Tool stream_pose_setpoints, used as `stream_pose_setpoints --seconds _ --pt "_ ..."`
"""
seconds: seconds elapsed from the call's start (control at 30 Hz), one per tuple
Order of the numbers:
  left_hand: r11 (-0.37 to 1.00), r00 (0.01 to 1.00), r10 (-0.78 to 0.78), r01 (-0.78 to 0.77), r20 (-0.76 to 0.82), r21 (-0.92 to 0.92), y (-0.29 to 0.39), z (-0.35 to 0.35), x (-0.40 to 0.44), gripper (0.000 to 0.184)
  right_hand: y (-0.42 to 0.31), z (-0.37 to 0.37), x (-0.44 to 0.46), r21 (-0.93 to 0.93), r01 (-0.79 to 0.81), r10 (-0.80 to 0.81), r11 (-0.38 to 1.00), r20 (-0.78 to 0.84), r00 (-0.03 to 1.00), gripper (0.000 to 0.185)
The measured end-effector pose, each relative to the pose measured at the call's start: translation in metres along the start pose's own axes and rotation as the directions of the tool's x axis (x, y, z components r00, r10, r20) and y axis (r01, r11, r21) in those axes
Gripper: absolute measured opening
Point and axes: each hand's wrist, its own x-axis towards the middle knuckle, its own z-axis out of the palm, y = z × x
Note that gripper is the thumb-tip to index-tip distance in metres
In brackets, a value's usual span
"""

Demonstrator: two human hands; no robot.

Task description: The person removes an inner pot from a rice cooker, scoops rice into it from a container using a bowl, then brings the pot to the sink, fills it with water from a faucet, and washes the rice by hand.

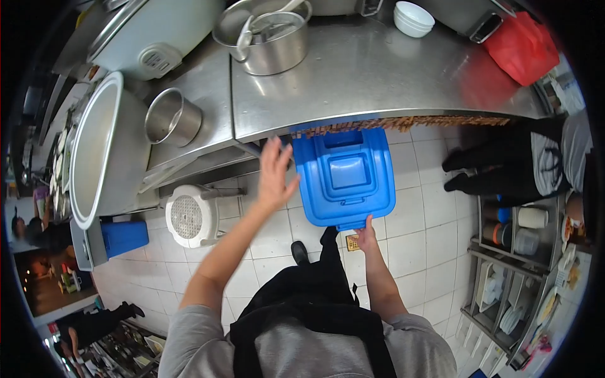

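In a tiled kitchen, beside a steel counter: a person in a gray T-shirt and black apron (302, 312) stands over a blue lidded bin (348, 176).
Right hand: The right hand (364, 234) is clamped on the bin's near edge, thumb over the rim, the other fingers partly hidden below.
Left hand: The left hand (275, 173) is raised with its fingers apart, the thumb close to the bin's left side; whether they touch cannot be told.
Blue bin: It sits in front of the person, its lid facing up and its far end reaching the counter's front edge.
Floor: White tiles (435, 217) spread underfoot, with a small yellowish grate (354, 242) near the right hand and a white stool (187, 216) to the left.
Counter edge: A row of brown sticks (403, 124) lines the front, just past the bin.
Counter top: On the steel counter (378, 75), a small steel container (173, 120) stands at left, a steel pot (274, 60) holding utensils farther back, stacked white bowls (413, 20) beyond, and a red bag (522, 50) at right.
Left end: A wide pale basin (118, 101) stands near a large cooker (148, 41).
Right side: A co-worker in black trousers (504, 157) stands near a rack (504, 264) of dishes.
Far left: Another person in dark clothes (94, 327) appears in the background.
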Motion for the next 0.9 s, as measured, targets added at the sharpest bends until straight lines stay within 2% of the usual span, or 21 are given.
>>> stream_pose_setpoints --seconds 0.07,0.1,0.13,0.17,0.2,0.23,0.27,0.3,0.33,0.37,0.4,0.43,0.47,0.53,0.57,0.63,0.67,0.73,0.77,0.87,0.9 --pt "0.859 0.899 -0.406 0.436 0.163 -0.268 0.013 0.062 -0.061 0.070 0.013 -0.024 -0.011 -0.065 -0.062 0.064 0.996 0.028 0.998 0.070" --pt "0.554 0.641 -0.706 0.764 0.300 -0.330 -0.007 0.115 -0.110 0.071 0.023 -0.036 -0.009 -0.048 -0.018 0.022 0.999 0.084 0.996 0.068" --pt "0.136 0.273 -0.852 0.940 0.448 -0.313 -0.019 0.151 -0.147 0.072 0.033 -0.043 -0.011 -0.028 0.020 -0.016 0.999 0.141 0.990 0.066" --pt "-0.337 -0.053 -0.759 0.885 0.649 -0.321 -0.016 0.151 -0.158 0.075 0.033 -0.041 -0.023 0.061 0.052 -0.061 0.997 0.158 0.986 0.052" --pt "-0.732 -0.296 -0.501 0.646 0.813 -0.216 -0.014 0.148 -0.165 0.080 0.041 -0.056 -0.023 0.064 0.047 -0.056 0.997 0.158 0.986 0.052" --pt "-0.730 -0.300 -0.504 0.649 0.810 -0.215 -0.009 0.147 -0.170 0.080 0.045 -0.075 -0.026 -0.288 0.057 0.033 0.956 0.298 0.954 0.048" --pt "-0.586 -0.174 -0.547 0.778 0.819 -0.226 -0.003 0.146 -0.174 0.080 0.053 -0.101 -0.024 -0.595 0.115 0.163 0.796 0.393 0.905 0.049" --pt "-0.420 -0.045 -0.560 0.876 0.827 -0.237 0.000 0.143 -0.176 0.081 0.068 -0.136 -0.015 -0.570 0.139 0.053 0.810 0.307 0.950 0.049" --pt "-0.416 -0.049 -0.562 0.879 0.826 -0.232 -0.002 0.139 -0.170 0.081 0.074 -0.160 -0.005 -0.549 0.170 -0.060 0.818 0.214 0.975 0.050" --pt "-0.484 -0.114 -0.567 0.848 0.816 -0.217 -0.002 0.136 -0.164 0.080 0.052 -0.155 -0.003 -0.429 0.130 -0.182 0.894 -0.081 0.980 0.045" --pt "-0.550 -0.182 -0.563 0.811 0.806 -0.201 0.000 0.132 -0.160 0.078 0.018 -0.142 -0.003 -0.293 0.130 -0.242 0.947 -0.385 0.891 0.042" --pt "-0.551 -0.185 -0.559 0.812 0.808 -0.194 0.000 0.128 -0.158 0.078 -0.014 -0.116 -0.006 -0.283 0.308 -0.394 0.908 -0.327 0.859 0.040" --pt "-0.506 -0.201 -0.574 0.849 0.794 -0.151 0.001 0.124 -0.156 0.067 -0.047 -0.083 -0.007 -0.265 0.480 -0.542 0.836 -0.271 0.796 0.041" --pt "-0.458 -0.204 -0.594 0.881 0.778 -0.119 0.010 0.114 -0.143 0.056 -0.096 -0.047 0.010 -0.460 0.429 -0.564 0.777 -0.206 0.800 0.050" --pt "-0.337 -0.097 -0.631 0.928 0.770 -0.159 0.021 0.104 -0.135 0.045 -0.101 -0.046 0.015 -0.460 0.432 -0.565 0.776 -0.199 0.801 0.050" --pt "-0.113 0.120 -0.643 0.962 0.756 -0.249 0.027 0.085 -0.138 0.030 -0.104 -0.050 0.038 -0.676 0.098 -0.490 0.730 -0.418 0.765 0.054" --pt "-0.105 0.134 -0.656 0.958 0.743 -0.265 0.023 0.084 -0.133 0.030 -0.111 -0.042 0.042 -0.679 0.118 -0.499 0.725 -0.399 0.770 0.054" --pt "-0.099 0.124 -0.624 0.967 0.772 -0.236 0.022 0.081 -0.134 0.032 -0.107 -0.035 0.032 -0.565 0.190 -0.558 0.803 -0.598 0.576 0.046" --pt "-0.072 0.111 -0.612 0.978 0.783 -0.195 0.017 0.083 -0.137 0.034 -0.109 -0.034 0.027 -0.507 0.296 -0.573 0.809 -0.570 0.589 0.042" --pt "-0.061 0.090 -0.564 0.987 0.821 -0.150 0.011 0.101 -0.137 0.035 -0.125 -0.024 0.023 -0.662 0.255 -0.683 0.705 -0.536 0.496 0.041" --pt "-0.070 0.125 -0.609 0.975 0.783 -0.210 0.013 0.112 -0.135 0.036 -0.134 -0.024 0.024 -0.663 0.252 -0.682 0.705 -0.536 0.498 0.041"
